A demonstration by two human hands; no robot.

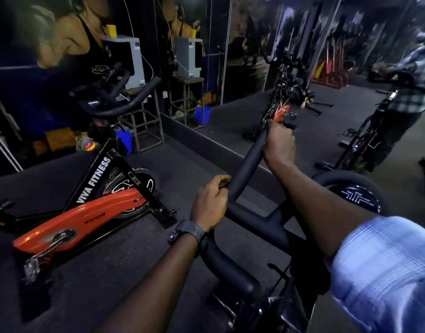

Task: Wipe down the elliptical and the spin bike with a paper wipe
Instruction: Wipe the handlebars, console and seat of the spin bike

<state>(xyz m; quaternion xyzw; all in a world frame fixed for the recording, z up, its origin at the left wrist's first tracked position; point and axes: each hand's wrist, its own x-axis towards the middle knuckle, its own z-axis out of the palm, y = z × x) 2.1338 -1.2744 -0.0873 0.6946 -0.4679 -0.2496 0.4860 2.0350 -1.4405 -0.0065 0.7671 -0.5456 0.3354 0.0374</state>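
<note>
Handlebars point(245, 164) on the near spin bike are looking matte black and padded, with one long horn running up and away from the person toward the mirror wall point(230, 56). The right hand point(279, 143) is wrapping around that horn near its far tip, arm stretched out, while the left hand point(210, 205), wearing a watch point(186, 233), is curling around the bar low at the bend, so the hands are sitting well apart. Any paper wipe isn't visible, and an orange VIVA FITNESS bike point(86, 212) is standing off to the left.
</note>
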